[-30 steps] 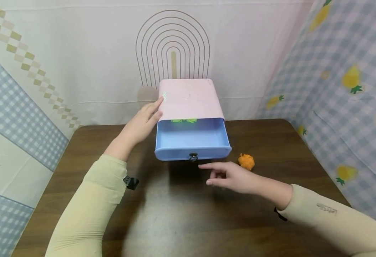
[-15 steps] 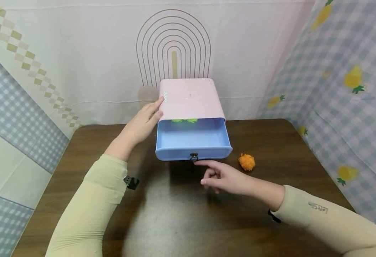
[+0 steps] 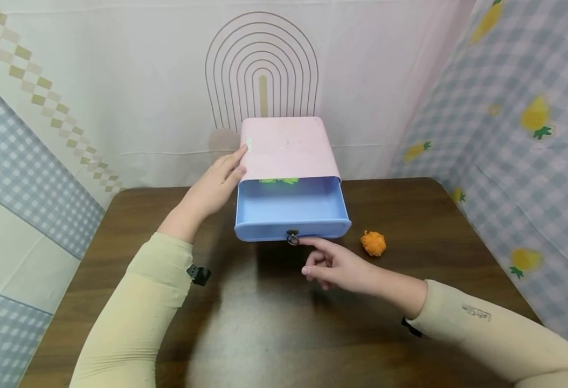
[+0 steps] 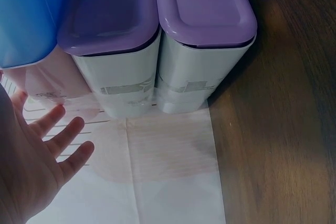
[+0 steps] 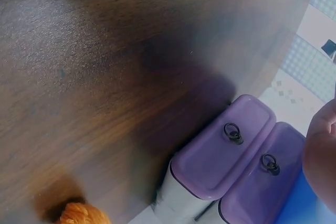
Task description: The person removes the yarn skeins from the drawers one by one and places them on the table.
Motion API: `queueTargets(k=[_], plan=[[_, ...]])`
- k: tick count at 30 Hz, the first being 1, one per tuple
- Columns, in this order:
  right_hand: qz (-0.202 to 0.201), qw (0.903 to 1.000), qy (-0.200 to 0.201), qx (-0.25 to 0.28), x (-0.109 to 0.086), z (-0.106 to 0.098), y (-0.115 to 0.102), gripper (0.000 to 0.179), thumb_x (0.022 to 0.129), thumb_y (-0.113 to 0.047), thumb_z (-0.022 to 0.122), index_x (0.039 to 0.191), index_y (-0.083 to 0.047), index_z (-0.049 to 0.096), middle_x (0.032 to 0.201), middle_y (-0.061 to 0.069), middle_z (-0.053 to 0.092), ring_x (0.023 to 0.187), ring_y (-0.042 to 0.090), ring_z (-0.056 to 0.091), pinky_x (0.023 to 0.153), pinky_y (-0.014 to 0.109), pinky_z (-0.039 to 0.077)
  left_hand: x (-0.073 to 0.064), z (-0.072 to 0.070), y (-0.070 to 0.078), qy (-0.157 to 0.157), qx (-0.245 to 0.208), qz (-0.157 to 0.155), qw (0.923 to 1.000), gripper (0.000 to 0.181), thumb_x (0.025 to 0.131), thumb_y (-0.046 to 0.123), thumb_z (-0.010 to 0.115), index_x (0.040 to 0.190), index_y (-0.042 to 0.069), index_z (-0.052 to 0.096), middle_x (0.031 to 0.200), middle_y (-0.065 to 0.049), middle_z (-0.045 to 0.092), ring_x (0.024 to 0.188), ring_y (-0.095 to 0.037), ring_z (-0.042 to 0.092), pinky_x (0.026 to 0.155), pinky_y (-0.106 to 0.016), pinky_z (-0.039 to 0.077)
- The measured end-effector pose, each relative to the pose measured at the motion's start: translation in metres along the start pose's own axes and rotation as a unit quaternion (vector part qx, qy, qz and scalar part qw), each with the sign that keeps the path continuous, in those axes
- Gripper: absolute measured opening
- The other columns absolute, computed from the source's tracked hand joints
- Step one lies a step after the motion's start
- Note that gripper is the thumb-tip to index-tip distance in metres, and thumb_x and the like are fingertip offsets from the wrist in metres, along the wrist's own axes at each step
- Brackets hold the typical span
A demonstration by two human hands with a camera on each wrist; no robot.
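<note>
A pink drawer casing [image 3: 289, 148] stands at the back of the table, with its blue drawer [image 3: 264, 231] pulled out. Something bright green [image 3: 284, 180] shows inside, partly hidden under the casing. My left hand [image 3: 211, 186] rests its spread fingers on the casing's left side. At the drawer front, my right hand [image 3: 342, 267] reaches out a straight index finger, whose tip touches the metal ring pull [image 3: 292, 240]. The other right fingers are loosely bent and hold nothing. In the right wrist view only a bit of that hand shows at the right edge.
An orange yarn-like ball [image 3: 373, 243] lies on the brown wooden table [image 3: 245, 334], right of the drawer. Below the pink unit, the wrist views show two closed purple drawers [image 4: 210, 9] in white casings. Patterned cloth [image 3: 143, 81] hangs behind and at both sides.
My right hand has moved left, and its index fingertip has come from just right of the ring pull to touching it. The left hand and the drawer have stayed put.
</note>
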State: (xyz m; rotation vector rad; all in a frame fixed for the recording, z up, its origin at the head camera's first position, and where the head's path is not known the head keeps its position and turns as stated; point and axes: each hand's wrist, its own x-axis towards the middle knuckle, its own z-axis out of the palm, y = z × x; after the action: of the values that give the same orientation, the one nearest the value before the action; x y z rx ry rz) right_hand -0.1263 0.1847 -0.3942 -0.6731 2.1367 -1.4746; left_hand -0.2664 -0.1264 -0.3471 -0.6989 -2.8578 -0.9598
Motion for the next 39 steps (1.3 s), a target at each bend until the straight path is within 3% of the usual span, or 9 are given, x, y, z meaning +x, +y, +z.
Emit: queueTargets(k=[4, 12, 20, 27, 39], plan=[[-0.003, 0.9999, 0.015, -0.002, 0.003, 0.003, -0.003, 0.050, 0.100, -0.015, 0.061, 0.145, -0.006, 0.043, 0.082, 0.009, 0.065, 0.055, 0.017, 0.055, 0.049, 0.028, 0.047, 0.000, 0.000, 0.000, 0.001, 0.001, -0.001, 1.0000, 0.057, 0.104, 0.057, 0.027, 0.158, 0.042, 0.014, 0.162, -0.007, 0.025, 0.148, -0.029, 0.021, 0.117, -0.056, 0.020], [0.001, 0.9936, 0.107, -0.037, 0.010, 0.011, -0.011, 0.036, 0.099, -0.020, 0.063, 0.131, -0.004, 0.060, 0.072, 0.004, 0.064, 0.052, 0.017, 0.053, 0.048, 0.028, 0.046, -0.001, 0.000, -0.001, 0.003, -0.002, -0.001, 1.0000, 0.058, 0.104, 0.058, 0.027, 0.158, 0.042, 0.014, 0.162, -0.007, 0.025, 0.148, -0.028, 0.021, 0.117, -0.055, 0.020], [0.014, 0.9881, 0.146, -0.046, 0.015, 0.017, -0.018, 0.028, 0.098, -0.024, 0.065, 0.120, -0.007, 0.069, 0.066, 0.003, 0.063, 0.050, 0.018, 0.054, 0.044, 0.027, 0.042, -0.001, 0.001, -0.001, 0.007, -0.003, 0.004, 1.0000, 0.057, 0.104, 0.056, 0.027, 0.158, 0.042, 0.015, 0.161, -0.007, 0.026, 0.148, -0.027, 0.021, 0.118, -0.054, 0.020], [0.017, 0.9851, 0.168, -0.034, 0.017, 0.019, -0.022, 0.022, 0.097, -0.022, 0.065, 0.112, -0.009, 0.074, 0.063, 0.004, 0.062, 0.048, 0.019, 0.054, 0.043, 0.028, 0.043, 0.000, 0.001, -0.001, 0.006, -0.001, 0.002, 1.0000, 0.057, 0.104, 0.057, 0.027, 0.158, 0.041, 0.016, 0.162, -0.007, 0.026, 0.148, -0.028, 0.022, 0.117, -0.054, 0.020], [0.014, 0.9850, 0.165, -0.050, 0.016, 0.015, -0.020, 0.019, 0.098, -0.023, 0.065, 0.109, -0.012, 0.077, 0.062, 0.004, 0.062, 0.049, 0.018, 0.054, 0.043, 0.027, 0.044, 0.000, 0.001, 0.000, 0.005, -0.003, -0.001, 1.0000, 0.058, 0.103, 0.059, 0.025, 0.158, 0.043, 0.014, 0.162, -0.006, 0.025, 0.148, -0.028, 0.021, 0.117, -0.055, 0.020]])
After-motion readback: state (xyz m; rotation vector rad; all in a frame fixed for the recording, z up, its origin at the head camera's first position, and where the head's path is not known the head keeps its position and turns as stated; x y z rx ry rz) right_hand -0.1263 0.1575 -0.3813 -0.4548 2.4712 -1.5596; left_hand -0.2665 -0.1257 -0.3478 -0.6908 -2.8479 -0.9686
